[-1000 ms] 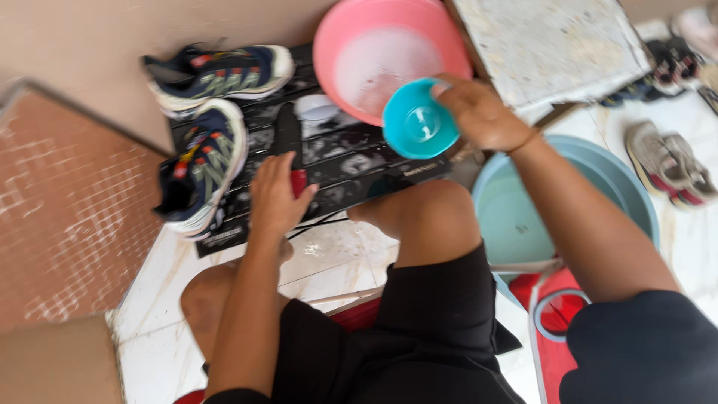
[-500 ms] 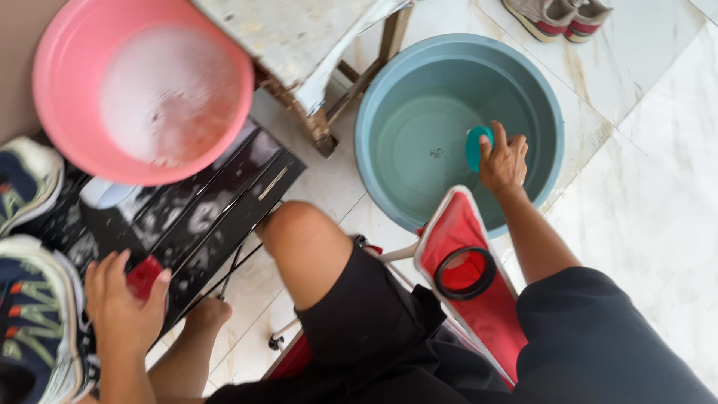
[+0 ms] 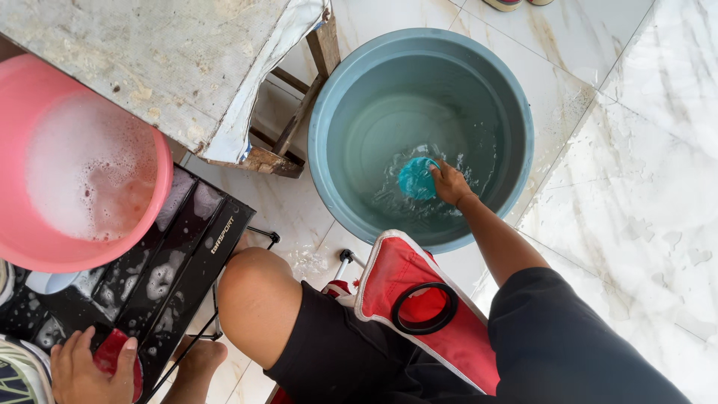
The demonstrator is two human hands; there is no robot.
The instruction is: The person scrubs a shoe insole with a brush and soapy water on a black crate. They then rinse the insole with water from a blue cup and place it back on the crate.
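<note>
Small white printed label [image 3: 222, 236] on black slatted rack [image 3: 176, 258], lower left of frame, set along edge of one slat near rack's right corner, running diagonally. Lettering white on black, narrow rectangular strip in shape, partly ringed by soap foam on neighbouring slats. Rack stands on pale marble floor beside pink basin. No packages, signs or screens visible anywhere else in view.
</note>
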